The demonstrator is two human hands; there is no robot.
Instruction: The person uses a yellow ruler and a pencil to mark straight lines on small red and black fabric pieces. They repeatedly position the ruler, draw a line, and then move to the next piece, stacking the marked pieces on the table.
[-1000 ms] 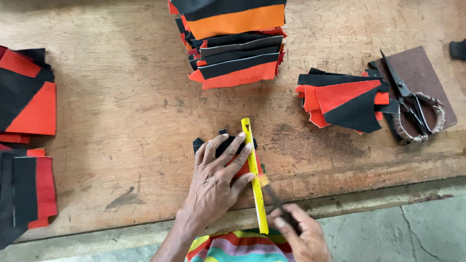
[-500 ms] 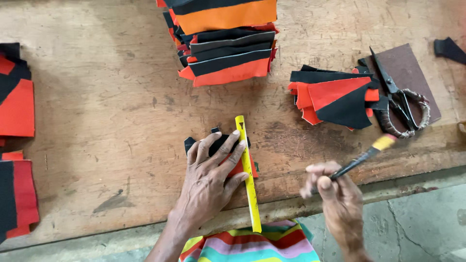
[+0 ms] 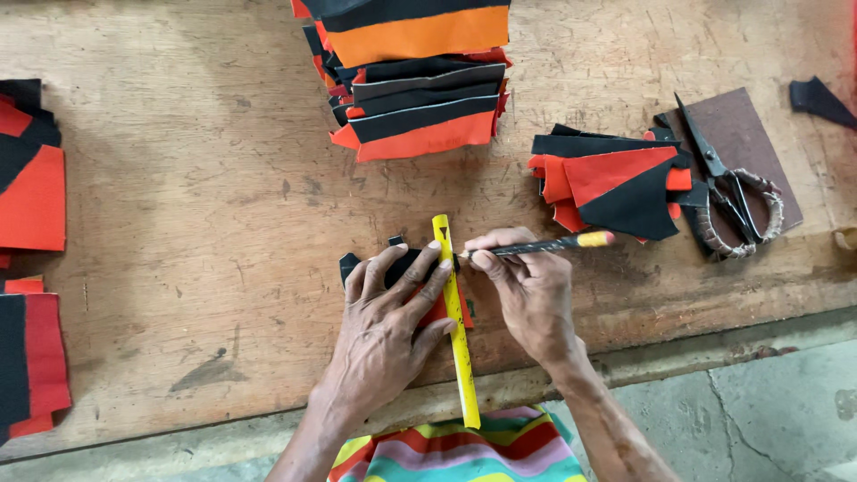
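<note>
Wooden table (image 3: 178,223), left hand (image 3: 388,326) flat, released, pinning ruler (image 3: 455,312), right hand (image 3: 527,290) grip grasping pencil (image 3: 544,244)

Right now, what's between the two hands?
In the head view, a yellow ruler lies between the left hand and the right hand. The left hand presses it onto a black and red fabric piece; the right holds a pencil.
</note>
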